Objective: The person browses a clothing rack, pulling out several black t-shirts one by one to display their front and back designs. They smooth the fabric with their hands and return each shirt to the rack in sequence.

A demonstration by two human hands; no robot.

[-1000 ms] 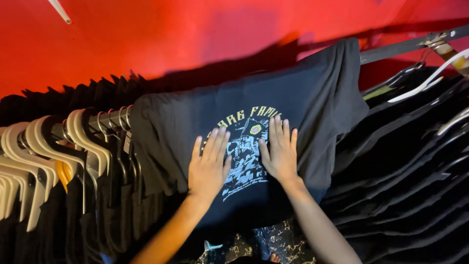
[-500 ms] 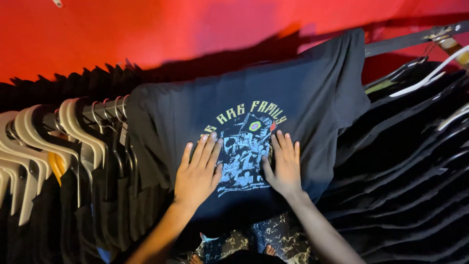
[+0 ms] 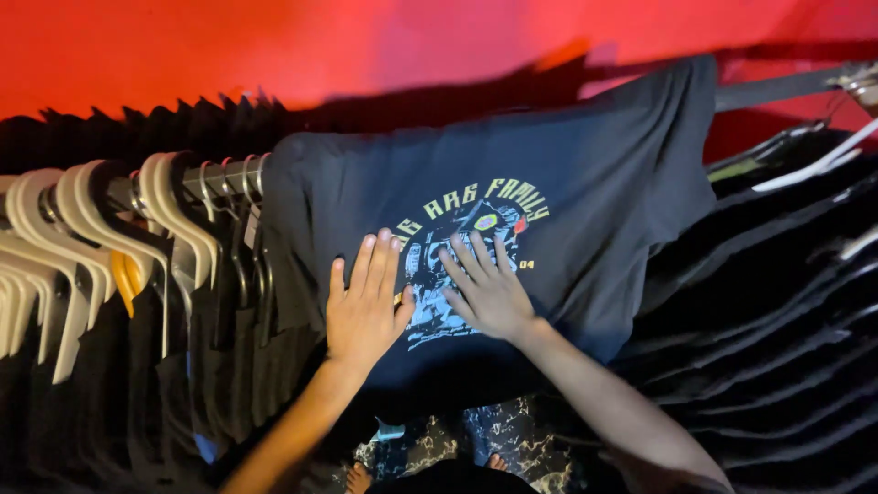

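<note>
Clothes rail [image 3: 215, 176] carrying rows of dark garments on white hangers [image 3: 174, 215]; a dark printed T-shirt [image 3: 585, 197] lies draped across the rail.

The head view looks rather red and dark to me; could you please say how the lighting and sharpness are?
Head view: red light floods the wall; the hanging clothes sink into shadow; the dark shirt and both hands, left and right, are lit and fairly sharp; slight blur at the edges.

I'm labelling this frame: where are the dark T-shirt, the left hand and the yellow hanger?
dark T-shirt [image 3: 594, 165], head view, plain cloth above the print.
left hand [image 3: 364, 306], head view, back of the hand.
yellow hanger [image 3: 123, 274], head view, its curved shoulder.
</note>
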